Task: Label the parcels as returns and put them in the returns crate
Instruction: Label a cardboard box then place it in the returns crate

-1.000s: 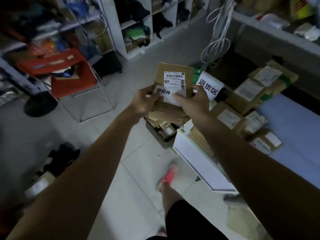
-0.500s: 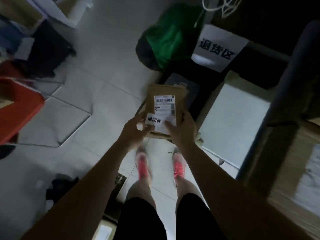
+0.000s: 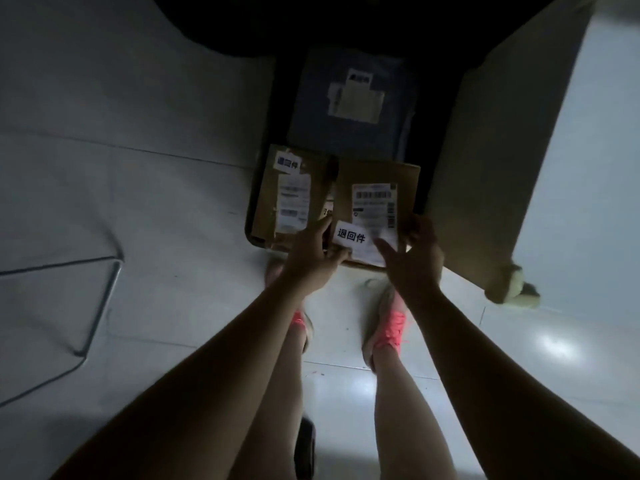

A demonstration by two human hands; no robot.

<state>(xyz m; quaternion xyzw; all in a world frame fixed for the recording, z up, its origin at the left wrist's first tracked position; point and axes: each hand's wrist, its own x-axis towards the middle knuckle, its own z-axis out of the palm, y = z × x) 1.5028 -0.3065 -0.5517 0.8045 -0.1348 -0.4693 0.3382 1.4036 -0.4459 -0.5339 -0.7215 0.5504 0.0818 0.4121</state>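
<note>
Both my hands hold a brown cardboard parcel (image 3: 375, 181) low over the near right part of the dark returns crate (image 3: 250, 233) on the floor. The parcel carries a barcode shipping label and a white return label (image 3: 351, 235) with black characters. My left hand (image 3: 313, 252) grips its near left corner, thumb on top. My right hand (image 3: 414, 251) holds the near right corner, thumb lying over the shipping label. In the crate lie another labelled brown parcel (image 3: 287, 192) at the left and a grey-blue bag parcel (image 3: 349, 109) behind.
A large box with a cardboard side (image 3: 485, 161) and pale top stands right against the crate. A thin metal chair frame (image 3: 104, 306) lies on the tiled floor at left. My feet in pink shoes (image 3: 389, 329) stand just before the crate. A black shape fills the top edge.
I have bent down and lowered the parcel from chest height to just over the crate. The view swung from the room to the floor. Both hands kept hold of the parcel.
</note>
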